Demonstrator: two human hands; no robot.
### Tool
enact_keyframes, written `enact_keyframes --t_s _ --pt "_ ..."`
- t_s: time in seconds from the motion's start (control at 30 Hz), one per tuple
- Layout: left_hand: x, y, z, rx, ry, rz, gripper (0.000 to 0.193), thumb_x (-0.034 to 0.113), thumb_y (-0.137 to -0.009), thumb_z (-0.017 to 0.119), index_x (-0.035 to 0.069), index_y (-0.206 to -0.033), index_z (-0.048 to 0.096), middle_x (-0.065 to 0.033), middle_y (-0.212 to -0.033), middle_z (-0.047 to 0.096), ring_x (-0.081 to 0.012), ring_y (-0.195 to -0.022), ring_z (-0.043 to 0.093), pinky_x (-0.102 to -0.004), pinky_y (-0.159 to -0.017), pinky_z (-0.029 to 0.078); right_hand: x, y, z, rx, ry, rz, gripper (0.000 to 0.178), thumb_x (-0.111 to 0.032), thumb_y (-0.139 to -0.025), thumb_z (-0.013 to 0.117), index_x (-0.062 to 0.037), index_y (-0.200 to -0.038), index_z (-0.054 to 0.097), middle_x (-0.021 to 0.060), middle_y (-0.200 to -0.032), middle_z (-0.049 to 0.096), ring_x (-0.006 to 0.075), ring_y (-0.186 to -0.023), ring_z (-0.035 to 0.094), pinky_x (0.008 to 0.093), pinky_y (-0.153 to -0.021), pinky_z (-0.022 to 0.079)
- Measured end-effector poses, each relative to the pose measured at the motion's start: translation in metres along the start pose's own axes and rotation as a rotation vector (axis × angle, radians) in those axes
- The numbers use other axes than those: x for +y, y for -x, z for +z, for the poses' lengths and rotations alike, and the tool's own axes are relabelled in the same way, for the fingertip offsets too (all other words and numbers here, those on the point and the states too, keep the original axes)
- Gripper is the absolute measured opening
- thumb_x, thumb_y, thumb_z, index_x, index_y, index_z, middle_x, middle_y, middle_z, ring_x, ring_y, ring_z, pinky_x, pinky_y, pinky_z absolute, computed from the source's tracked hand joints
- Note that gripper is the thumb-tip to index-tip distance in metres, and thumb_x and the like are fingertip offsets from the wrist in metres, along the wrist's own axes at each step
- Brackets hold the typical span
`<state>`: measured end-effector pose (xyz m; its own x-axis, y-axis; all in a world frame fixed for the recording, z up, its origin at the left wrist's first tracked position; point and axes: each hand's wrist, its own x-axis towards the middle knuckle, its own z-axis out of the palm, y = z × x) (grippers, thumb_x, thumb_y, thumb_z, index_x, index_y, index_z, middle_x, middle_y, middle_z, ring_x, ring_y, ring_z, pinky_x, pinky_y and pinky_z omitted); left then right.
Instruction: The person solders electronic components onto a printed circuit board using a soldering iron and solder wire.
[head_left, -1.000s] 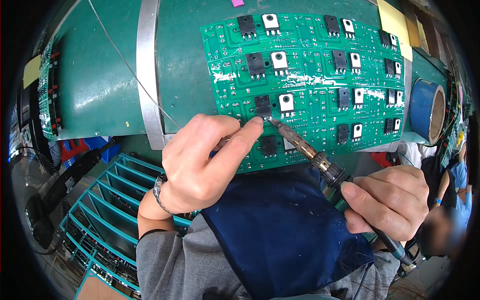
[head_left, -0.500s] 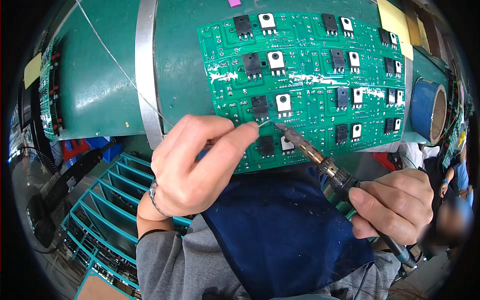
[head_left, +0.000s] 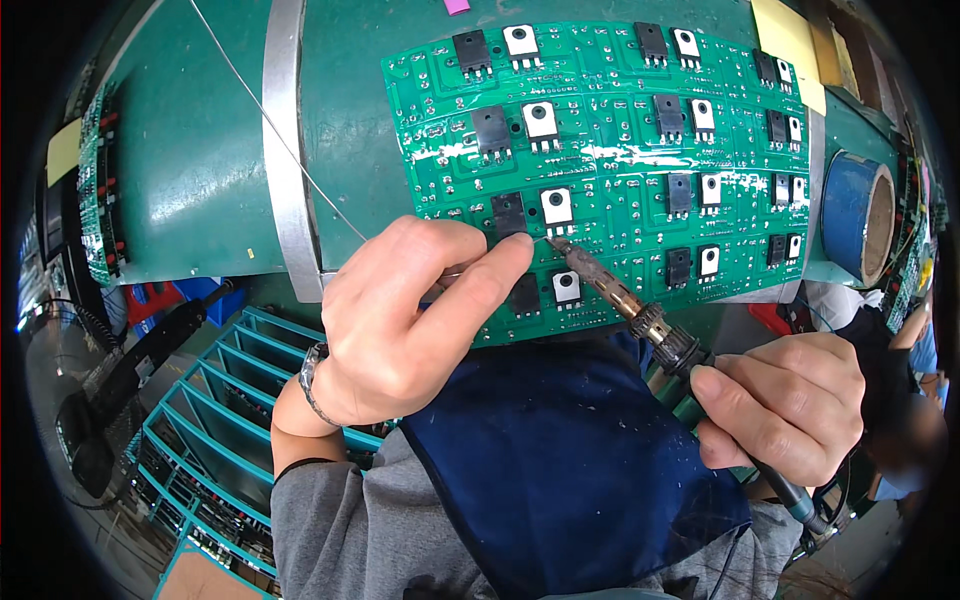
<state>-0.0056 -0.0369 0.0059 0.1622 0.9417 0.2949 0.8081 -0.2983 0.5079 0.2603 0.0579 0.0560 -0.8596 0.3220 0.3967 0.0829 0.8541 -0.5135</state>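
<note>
A large green circuit board panel (head_left: 620,158) lies on the bench, carrying rows of paired black and white three-legged components. My left hand (head_left: 400,310) is closed, pinching a thin solder wire (head_left: 285,145) between thumb and forefinger. A short end of the wire pokes out past the fingertips, beside the legs of a white component (head_left: 556,207). My right hand (head_left: 785,410) wraps round the handle of a soldering iron (head_left: 650,325). The iron slants up and left, its tip at those same legs, near the wire's end. Whether tip and wire touch is too small to tell.
Left of the panel, a metal strip (head_left: 285,150) crosses the green bench. A blue tape roll (head_left: 858,218) stands at the right, by yellow paper (head_left: 785,40). Lower left is a teal slotted rack (head_left: 215,410) holding boards. Another person (head_left: 905,430) is at the far right.
My left fingertips and the wire have moved slightly right, closer to the iron's tip. The panel appears shifted a little left in view. My right hand keeps its grip on the iron.
</note>
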Motion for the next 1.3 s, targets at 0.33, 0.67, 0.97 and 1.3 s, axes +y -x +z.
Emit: enact_keyframes --t_s 0.33,0.67,0.97,1.3 --pt "0.0 -0.004 0.003 0.008 0.026 0.01 0.035 -0.003 -0.065 0.083 0.006 -0.099 0.077 -0.0064 -0.082 0.058 -0.0192 -0.067 0.059 -0.0297 -0.055 0.047 0.001 -0.001 -0.002 -0.021 -0.01 0.008 0.023 -0.019 -0.082 0.078 -0.0019 -0.096 0.075 0.0034 -0.073 0.063 0.0116 -0.056 0.058 0.0212 -0.042 0.044" --pt "0.017 0.007 -0.021 -0.206 0.056 0.142 0.021 0.013 -0.064 0.085 0.013 -0.083 0.078 0.0001 -0.073 0.055 -0.0141 -0.053 0.053 -0.0303 -0.046 0.041 -0.003 0.003 -0.008 0.014 -0.026 0.019 0.022 -0.02 -0.082 0.078 -0.0021 -0.095 0.075 0.0029 -0.072 0.062 0.0108 -0.055 0.058 0.0207 -0.042 0.044" --pt "0.015 0.002 -0.001 0.058 0.13 -0.182 0.029 -0.003 -0.069 0.084 0.007 -0.094 0.077 -0.0026 -0.08 0.057 -0.0106 -0.06 0.051 -0.0241 -0.05 0.04 -0.003 0.008 -0.012 -0.005 0.001 0.065 0.023 -0.022 -0.084 0.077 -0.0033 -0.098 0.075 0.0022 -0.073 0.063 0.0108 -0.057 0.058 0.0204 -0.042 0.043" --pt "0.01 -0.003 0.008 0.067 0.082 -0.116 0.026 -0.003 -0.069 0.084 0.006 -0.092 0.076 -0.004 -0.081 0.058 -0.0131 -0.065 0.056 -0.0257 -0.052 0.043 0.0 0.008 -0.01 -0.006 -0.025 0.064 0.022 -0.021 -0.084 0.077 -0.0034 -0.097 0.075 0.0027 -0.074 0.064 0.0112 -0.057 0.058 0.0209 -0.042 0.044"
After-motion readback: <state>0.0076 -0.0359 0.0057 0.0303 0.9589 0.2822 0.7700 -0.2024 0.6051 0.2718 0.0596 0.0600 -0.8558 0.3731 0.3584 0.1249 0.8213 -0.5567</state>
